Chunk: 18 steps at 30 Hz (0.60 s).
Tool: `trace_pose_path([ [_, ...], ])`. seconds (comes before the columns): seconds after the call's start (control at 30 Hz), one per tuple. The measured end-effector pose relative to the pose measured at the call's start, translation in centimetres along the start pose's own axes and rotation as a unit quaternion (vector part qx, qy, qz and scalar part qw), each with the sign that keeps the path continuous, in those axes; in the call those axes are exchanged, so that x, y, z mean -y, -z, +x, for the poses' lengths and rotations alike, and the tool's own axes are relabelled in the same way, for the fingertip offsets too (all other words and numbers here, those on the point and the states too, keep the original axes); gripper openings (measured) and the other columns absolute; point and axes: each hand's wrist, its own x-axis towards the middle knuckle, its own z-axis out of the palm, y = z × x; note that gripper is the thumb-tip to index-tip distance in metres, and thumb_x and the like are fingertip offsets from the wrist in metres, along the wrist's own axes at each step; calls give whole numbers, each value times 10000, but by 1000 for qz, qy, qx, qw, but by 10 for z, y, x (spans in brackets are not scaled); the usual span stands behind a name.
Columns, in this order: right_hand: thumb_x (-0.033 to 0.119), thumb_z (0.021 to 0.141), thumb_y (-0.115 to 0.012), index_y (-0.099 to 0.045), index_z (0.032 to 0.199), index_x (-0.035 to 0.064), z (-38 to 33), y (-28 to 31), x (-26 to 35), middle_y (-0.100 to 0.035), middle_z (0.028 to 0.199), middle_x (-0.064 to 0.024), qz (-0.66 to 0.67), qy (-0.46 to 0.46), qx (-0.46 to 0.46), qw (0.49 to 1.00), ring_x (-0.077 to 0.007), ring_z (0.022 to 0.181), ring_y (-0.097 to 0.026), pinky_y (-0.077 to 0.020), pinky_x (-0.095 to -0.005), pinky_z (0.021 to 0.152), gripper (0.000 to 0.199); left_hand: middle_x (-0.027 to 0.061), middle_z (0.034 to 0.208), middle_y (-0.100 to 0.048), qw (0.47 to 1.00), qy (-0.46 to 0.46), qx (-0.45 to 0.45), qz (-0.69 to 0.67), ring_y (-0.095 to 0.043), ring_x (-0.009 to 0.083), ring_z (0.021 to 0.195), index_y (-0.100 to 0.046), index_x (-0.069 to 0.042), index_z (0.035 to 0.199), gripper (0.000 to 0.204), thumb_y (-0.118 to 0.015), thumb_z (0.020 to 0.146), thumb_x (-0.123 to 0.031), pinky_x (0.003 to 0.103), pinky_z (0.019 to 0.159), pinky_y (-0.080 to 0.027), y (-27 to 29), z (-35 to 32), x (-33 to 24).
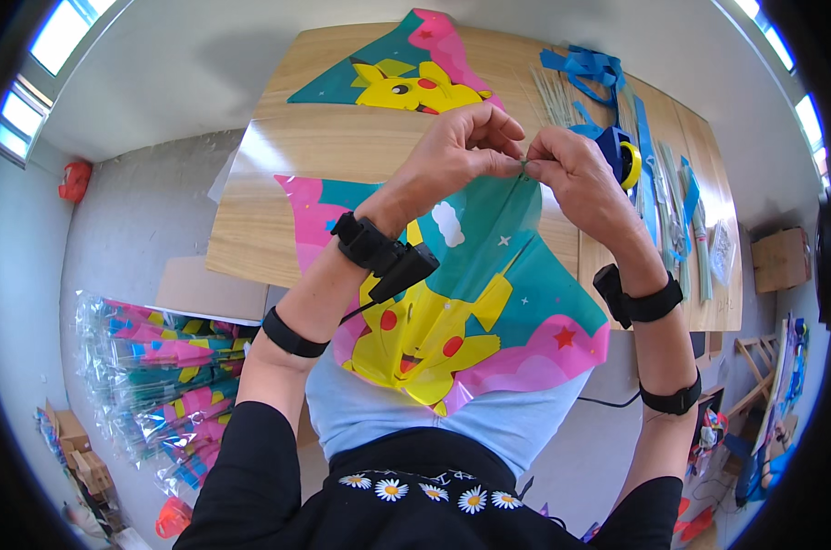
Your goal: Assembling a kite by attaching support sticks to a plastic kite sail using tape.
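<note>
A kite [461, 275] of thin sheet, teal and pink with a yellow cartoon animal, hangs from the table's near edge down over my lap. Its narrow teal tip is between my hands, above the tabletop. My left hand [470, 151] pinches that tip with thumb and forefinger, the other fingers curled. Right beside it, my right hand [576, 170] pinches the same tip, fingertips nearly touching those of the left. Something small and green shows at the pinch, too small to make out. A second kite [392, 69] with the same print lies at the table's far side.
On the right of the wooden table [314, 151] are bundles of thin rods [553, 96], blue ribbon [594, 69] and a blue-and-yellow tape dispenser [620, 156]. Bagged kites [172, 376] are piled low on the left. A cardboard box [780, 259] stands at far right.
</note>
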Motion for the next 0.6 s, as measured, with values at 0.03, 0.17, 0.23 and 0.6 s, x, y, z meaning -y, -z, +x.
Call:
trace_pose_path([
  [0.03, 34, 814, -641, -555, 822, -52, 0, 0, 0, -612, 791, -211, 1, 0, 0, 1000, -366, 739, -574, -440, -426, 655, 122, 27, 964, -656, 1000, 0, -1, 0, -630, 103, 921, -626, -27, 1029, 192, -705, 854, -27, 241, 856, -509, 0, 1, -2],
  [0.17, 41, 825, -647, -583, 870, -56, 1, 0, -3, -626, 800, -194, 36, -7, 16, 999, -310, 725, -585, -459, -396, 672, 124, 24, 956, -657, 1000, -8, 13, 20, -626, 105, 918, -628, -34, 1024, 194, -668, 838, 8, 246, 864, -502, -1, 2, -6],
  [0.23, 51, 832, -655, -598, 887, -52, 1, 1, -6, -635, 794, -166, 60, -17, 20, 998, -267, 728, -595, -468, -379, 682, 131, 17, 943, -651, 1000, -15, 13, 23, -618, 99, 907, -628, -39, 1011, 196, -654, 826, 20, 245, 861, -498, -2, 2, -6],
  [0.6, 61, 858, -645, -608, 846, -32, -1, -5, -13, -581, 737, -36, 164, -5, 17, 986, -103, 714, -501, -432, -279, 645, 102, -5, 910, -612, 999, -22, -28, 26, -579, 82, 875, -611, -45, 971, 148, -615, 839, 24, 239, 837, -479, -10, -3, -14],
])
